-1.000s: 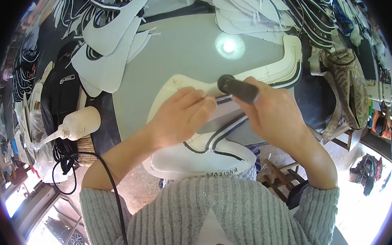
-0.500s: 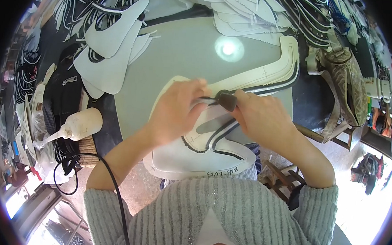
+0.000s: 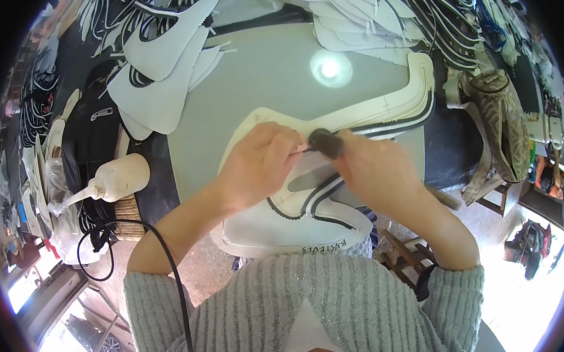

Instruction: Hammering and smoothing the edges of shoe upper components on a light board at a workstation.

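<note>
A large white curved panel [image 3: 273,232] lies at the table's near edge, with black-and-white trim strips [image 3: 394,125] along its curves. Over its middle, my left hand [image 3: 264,159] is closed in a pinch; the fingers mostly hide what they grip. Close on its right, my right hand [image 3: 383,171] is closed round a tool with a dark, blunt head [image 3: 324,143]; the exact kind of tool is not clear. The dark head sits between the two hands, beside the left fingertips. Another trim strip [image 3: 322,193] curves below the right hand.
White panels with trim [image 3: 153,101] are piled at the back left, and more white panels [image 3: 358,22] at the back right. A white glue bottle [image 3: 121,176] lies at the left by a black cable [image 3: 165,246]. A patterned bag [image 3: 501,122] stands at the right.
My left hand has turned and its fingers have drawn closer together, hiding the dark strip-like piece seen at them earlier. The dark tool head has tilted slightly. The panel has shifted slightly right in view.
</note>
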Action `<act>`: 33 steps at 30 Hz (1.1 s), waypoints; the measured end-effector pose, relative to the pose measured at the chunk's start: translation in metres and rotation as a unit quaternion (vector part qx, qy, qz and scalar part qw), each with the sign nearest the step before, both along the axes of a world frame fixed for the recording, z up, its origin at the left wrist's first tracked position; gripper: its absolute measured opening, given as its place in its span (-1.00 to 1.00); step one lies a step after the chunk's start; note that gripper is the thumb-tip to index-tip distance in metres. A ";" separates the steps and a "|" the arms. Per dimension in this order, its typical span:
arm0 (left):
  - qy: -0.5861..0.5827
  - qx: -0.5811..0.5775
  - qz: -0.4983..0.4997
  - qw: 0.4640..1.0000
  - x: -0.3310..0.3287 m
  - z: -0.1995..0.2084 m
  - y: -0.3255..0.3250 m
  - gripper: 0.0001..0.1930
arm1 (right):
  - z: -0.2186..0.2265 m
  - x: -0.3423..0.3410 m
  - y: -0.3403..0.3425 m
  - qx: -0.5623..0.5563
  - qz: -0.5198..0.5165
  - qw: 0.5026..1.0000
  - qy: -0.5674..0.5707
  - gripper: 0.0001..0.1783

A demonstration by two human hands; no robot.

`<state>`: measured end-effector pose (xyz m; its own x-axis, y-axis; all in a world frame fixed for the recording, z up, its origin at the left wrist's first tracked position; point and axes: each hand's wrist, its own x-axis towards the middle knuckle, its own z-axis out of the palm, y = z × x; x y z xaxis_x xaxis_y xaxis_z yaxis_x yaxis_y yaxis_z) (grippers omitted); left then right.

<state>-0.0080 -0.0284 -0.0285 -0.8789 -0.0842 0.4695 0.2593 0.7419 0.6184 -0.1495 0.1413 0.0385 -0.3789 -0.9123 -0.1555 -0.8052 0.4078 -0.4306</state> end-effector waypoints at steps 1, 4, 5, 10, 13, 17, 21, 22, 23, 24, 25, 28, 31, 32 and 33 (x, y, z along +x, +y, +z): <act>0.006 0.004 0.002 1.000 -0.001 -0.001 0.002 -0.62 | -0.005 0.000 0.001 0.051 0.007 0.999 -0.011 -0.74; 0.004 -0.009 0.012 1.000 0.002 -0.004 -0.001 -0.59 | 0.003 0.001 -0.004 0.013 -0.002 1.000 -0.006 -0.73; 0.002 -0.022 0.006 1.000 0.001 -0.003 -0.002 -0.56 | 0.002 0.003 -0.003 0.013 -0.002 1.000 -0.006 -0.73; -0.063 0.045 0.026 0.997 -0.001 0.008 -0.013 -0.42 | -0.007 0.005 -0.002 0.056 0.003 0.998 0.005 -0.74; -0.061 0.023 0.005 0.998 -0.001 0.004 -0.018 -0.41 | -0.012 0.003 0.002 0.050 0.011 0.999 0.016 -0.75; 0.007 -0.004 -0.013 1.000 -0.001 -0.003 -0.016 -0.51 | -0.015 0.001 0.006 0.019 0.017 0.999 0.019 -0.75; -0.019 -0.022 -0.008 1.000 0.004 -0.003 -0.015 -0.59 | 0.004 0.000 -0.002 -0.033 -0.021 0.999 -0.032 -0.82; -0.017 -0.023 -0.009 1.000 0.004 -0.002 -0.017 -0.60 | 0.009 0.000 -0.005 -0.071 -0.046 0.995 -0.059 -0.83; -0.013 -0.024 -0.012 1.000 0.004 0.000 -0.016 -0.62 | 0.003 0.003 -0.004 -0.070 -0.046 0.995 -0.059 -0.83; -0.010 -0.023 -0.015 1.000 0.001 0.000 -0.015 -0.62 | -0.009 0.004 -0.001 -0.015 -0.029 0.998 -0.046 -0.84; 0.001 -0.013 -0.017 1.000 -0.001 -0.001 -0.014 -0.63 | -0.015 0.005 0.001 0.041 -0.013 0.999 -0.033 -0.84; 0.008 -0.017 -0.001 1.000 0.003 -0.004 -0.017 -0.63 | 0.001 0.005 -0.008 0.001 0.003 1.000 -0.028 -0.76; 0.017 -0.013 0.006 1.000 0.006 -0.005 -0.013 -0.60 | 0.005 0.008 -0.012 0.041 0.000 0.999 -0.005 -0.74; 0.025 -0.001 0.010 1.000 0.004 -0.005 -0.013 -0.58 | 0.001 0.008 -0.010 0.041 -0.001 0.999 -0.003 -0.74; 0.027 -0.002 0.009 1.000 0.003 -0.004 -0.013 -0.58 | -0.005 0.009 -0.007 0.036 0.001 0.999 -0.012 -0.74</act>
<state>-0.0051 -0.0418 -0.0329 -0.8508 -0.0979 0.5163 0.2787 0.7489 0.6012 -0.1410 0.1341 0.0331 -0.3724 -0.8993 -0.2293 -0.7959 0.4365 -0.4194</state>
